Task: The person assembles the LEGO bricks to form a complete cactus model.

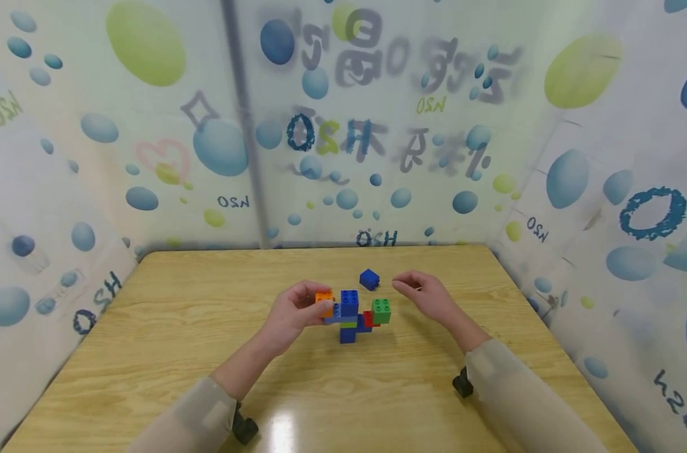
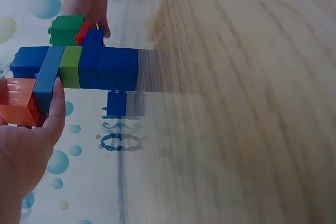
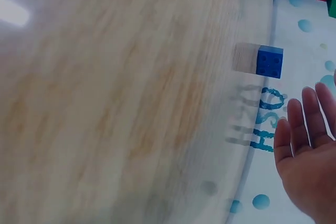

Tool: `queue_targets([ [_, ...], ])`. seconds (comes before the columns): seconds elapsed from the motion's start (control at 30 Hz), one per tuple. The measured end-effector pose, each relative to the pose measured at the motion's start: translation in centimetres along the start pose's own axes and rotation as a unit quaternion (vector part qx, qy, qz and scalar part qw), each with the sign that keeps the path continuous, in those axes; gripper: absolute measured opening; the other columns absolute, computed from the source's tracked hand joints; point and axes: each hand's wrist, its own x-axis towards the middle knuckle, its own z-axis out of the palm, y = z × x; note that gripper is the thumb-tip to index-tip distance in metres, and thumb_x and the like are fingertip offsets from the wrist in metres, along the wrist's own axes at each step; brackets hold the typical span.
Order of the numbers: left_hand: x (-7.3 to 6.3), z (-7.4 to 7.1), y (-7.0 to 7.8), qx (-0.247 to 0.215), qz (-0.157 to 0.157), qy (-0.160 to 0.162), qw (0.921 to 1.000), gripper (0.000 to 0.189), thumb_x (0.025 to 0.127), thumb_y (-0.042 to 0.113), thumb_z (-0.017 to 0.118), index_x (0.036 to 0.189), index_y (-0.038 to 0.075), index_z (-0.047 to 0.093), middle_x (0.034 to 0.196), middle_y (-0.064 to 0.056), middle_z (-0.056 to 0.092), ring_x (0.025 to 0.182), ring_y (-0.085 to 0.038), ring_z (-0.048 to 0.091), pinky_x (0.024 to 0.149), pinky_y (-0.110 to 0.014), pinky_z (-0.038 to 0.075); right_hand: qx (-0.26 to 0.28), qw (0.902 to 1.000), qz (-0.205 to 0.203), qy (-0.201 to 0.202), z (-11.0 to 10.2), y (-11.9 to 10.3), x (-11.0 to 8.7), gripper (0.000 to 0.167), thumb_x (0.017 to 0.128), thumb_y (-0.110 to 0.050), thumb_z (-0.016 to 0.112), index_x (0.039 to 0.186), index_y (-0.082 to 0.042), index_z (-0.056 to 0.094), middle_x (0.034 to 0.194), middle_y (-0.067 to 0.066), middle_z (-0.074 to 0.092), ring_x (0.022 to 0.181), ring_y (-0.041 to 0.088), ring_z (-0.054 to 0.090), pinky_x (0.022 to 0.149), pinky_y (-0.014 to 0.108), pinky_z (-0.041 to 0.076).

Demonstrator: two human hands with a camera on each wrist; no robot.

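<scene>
A small model of toy building bricks stands upright on the table. Its middle column has a blue brick (image 1: 349,302) on top, a lime green brick (image 1: 348,325) lower down and another blue brick (image 1: 347,336) at the base. On the left side, my left hand (image 1: 287,318) pinches the orange brick (image 2: 17,98) between thumb and fingers; a thumb or finger also touches the lighter blue brick (image 2: 48,80). A green brick (image 1: 380,310) sits at the right end beside a red brick (image 1: 368,319). My right hand (image 1: 428,297) hovers apart from the model, fingers loose and holding nothing.
Behind the model lies a loose blue brick (image 1: 368,279), left of the right hand. The wooden table (image 1: 168,327) is bordered at the back and sides by patterned curtains (image 1: 343,207). Dark wrist devices (image 1: 244,428) sit below both sleeves.
</scene>
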Motion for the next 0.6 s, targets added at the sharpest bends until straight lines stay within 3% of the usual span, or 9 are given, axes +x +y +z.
queue_targets([
  [0.17,0.1,0.0,0.0,0.001,0.000,0.000,1.0000,0.034,0.104,0.015,0.077,0.136,0.007,0.070,0.117,-0.007,0.068,0.105,-0.024,0.067,0.088,-0.037,0.069,0.002,0.9996,0.026,-0.013,0.6,-0.1,1.6,0.045,0.109,-0.040,0.070,0.142,-0.008,0.070,0.133,0.009,0.073,0.119,0.027,0.067,0.102,0.047,0.059],
  [0.6,0.0,-0.1,0.1,0.002,0.002,-0.004,1.0000,0.033,0.104,0.015,0.077,0.135,0.007,0.069,0.116,-0.007,0.068,0.103,-0.024,0.067,0.087,-0.035,0.069,0.009,0.9981,0.052,-0.032,2.9,-0.1,5.1,0.054,0.103,-0.037,0.079,0.147,-0.010,0.065,0.147,0.016,0.065,0.128,0.034,0.063,0.110,0.050,0.058],
])
